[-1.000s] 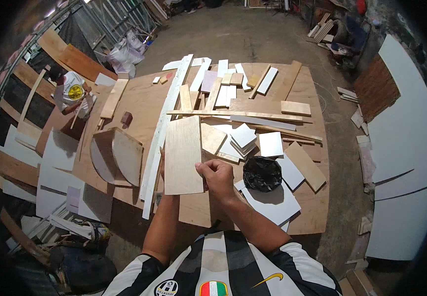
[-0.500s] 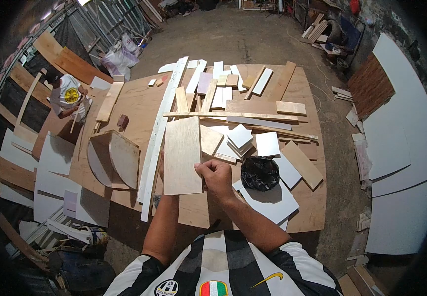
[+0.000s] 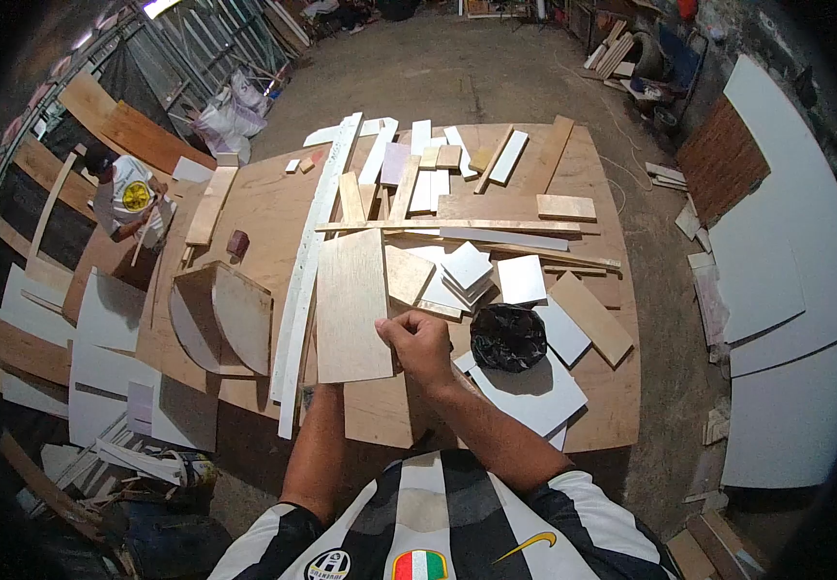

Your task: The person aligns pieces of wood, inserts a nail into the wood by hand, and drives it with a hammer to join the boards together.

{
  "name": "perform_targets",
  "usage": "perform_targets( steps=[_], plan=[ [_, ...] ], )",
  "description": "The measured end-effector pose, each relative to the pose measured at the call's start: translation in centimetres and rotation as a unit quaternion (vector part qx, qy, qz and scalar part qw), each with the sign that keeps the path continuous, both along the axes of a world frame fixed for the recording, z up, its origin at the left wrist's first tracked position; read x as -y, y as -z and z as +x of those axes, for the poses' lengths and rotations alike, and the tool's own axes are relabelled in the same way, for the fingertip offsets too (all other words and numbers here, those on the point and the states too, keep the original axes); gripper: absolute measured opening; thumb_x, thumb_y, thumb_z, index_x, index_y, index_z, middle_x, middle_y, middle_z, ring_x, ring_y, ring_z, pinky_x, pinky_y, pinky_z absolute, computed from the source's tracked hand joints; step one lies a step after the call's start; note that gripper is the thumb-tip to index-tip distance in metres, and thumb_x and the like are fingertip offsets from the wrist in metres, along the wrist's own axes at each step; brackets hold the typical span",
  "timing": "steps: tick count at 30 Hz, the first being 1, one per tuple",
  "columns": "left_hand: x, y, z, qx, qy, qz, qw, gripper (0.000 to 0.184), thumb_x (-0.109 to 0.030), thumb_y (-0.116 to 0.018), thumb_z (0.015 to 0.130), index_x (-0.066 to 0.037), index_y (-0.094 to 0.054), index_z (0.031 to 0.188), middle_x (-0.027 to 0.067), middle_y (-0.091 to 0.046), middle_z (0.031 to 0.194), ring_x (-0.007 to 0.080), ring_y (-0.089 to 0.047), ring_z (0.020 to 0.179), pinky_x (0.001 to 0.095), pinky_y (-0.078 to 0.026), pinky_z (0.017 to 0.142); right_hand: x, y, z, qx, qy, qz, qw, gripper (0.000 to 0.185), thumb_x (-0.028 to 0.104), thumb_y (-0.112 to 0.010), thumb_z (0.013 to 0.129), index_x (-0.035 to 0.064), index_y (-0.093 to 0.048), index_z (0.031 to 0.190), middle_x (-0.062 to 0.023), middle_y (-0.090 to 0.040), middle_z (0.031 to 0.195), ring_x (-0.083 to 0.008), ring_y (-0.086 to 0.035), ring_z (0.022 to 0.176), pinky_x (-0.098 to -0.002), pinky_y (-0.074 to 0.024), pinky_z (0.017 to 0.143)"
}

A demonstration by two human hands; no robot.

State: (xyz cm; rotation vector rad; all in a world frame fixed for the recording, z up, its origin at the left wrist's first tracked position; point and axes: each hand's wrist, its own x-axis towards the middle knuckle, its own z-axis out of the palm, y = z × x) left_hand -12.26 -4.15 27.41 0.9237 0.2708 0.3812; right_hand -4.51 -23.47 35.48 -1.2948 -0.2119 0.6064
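A pale rectangular plywood board is held up in front of me over the near part of the table. My right hand is closed at the board's right edge, with thumb and fingertips pinched there. The board hides nearly all of my left hand, and only the wrist shows below it; the hand supports the board from behind. A black plastic bag, open at the top, stands right of my right hand on a white panel. White square tiles lie stacked beyond the bag.
Wood strips and offcuts cover the table. A long white strip runs along the board's left. A curved wooden frame stands farther left. A co-worker holds a stick at the left. White panels lean at right.
The board and both my hands have shifted slightly left, while my view has turned a little. The right hand stays at the board's edge. The co-worker's arms have moved slightly.
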Motion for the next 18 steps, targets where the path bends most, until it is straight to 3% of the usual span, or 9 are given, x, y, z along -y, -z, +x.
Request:
perform_targets(
  steps=[11, 18],
  plan=[
    [-1.2, -0.1, 1.1, -0.001, 0.013, 0.012, 1.0, 0.072, -0.054, -0.061, 0.098, -0.002, -0.049, 0.146, 0.0167, -0.061, 0.134, 0.0283, -0.066, 0.111, 0.0436, -0.06, 0.088, -0.1, -0.2, 0.4, 0.008, 0.002, -0.015, 1.0, 0.024, 0.019, -0.076, 0.093, -0.0017, -0.071, 0.081, -0.0043, -0.066, 0.068, -0.0075, -0.058, 0.057, -0.0267, -0.048, 0.051],
    [-1.4, 0.2, 1.0, -0.003, 0.019, 0.031, 0.999, 0.069, -0.051, -0.063, 0.098, -0.002, -0.049, 0.146, 0.0168, -0.061, 0.135, 0.0283, -0.066, 0.113, 0.0436, -0.06, 0.09, -0.4, 0.0, 0.4, -0.012, -0.002, 0.009, 1.0, 0.025, 0.019, -0.077, 0.093, -0.0029, -0.071, 0.081, -0.0073, -0.068, 0.067, -0.0082, -0.061, 0.053, -0.0273, -0.0499, 0.045]
  ],
)
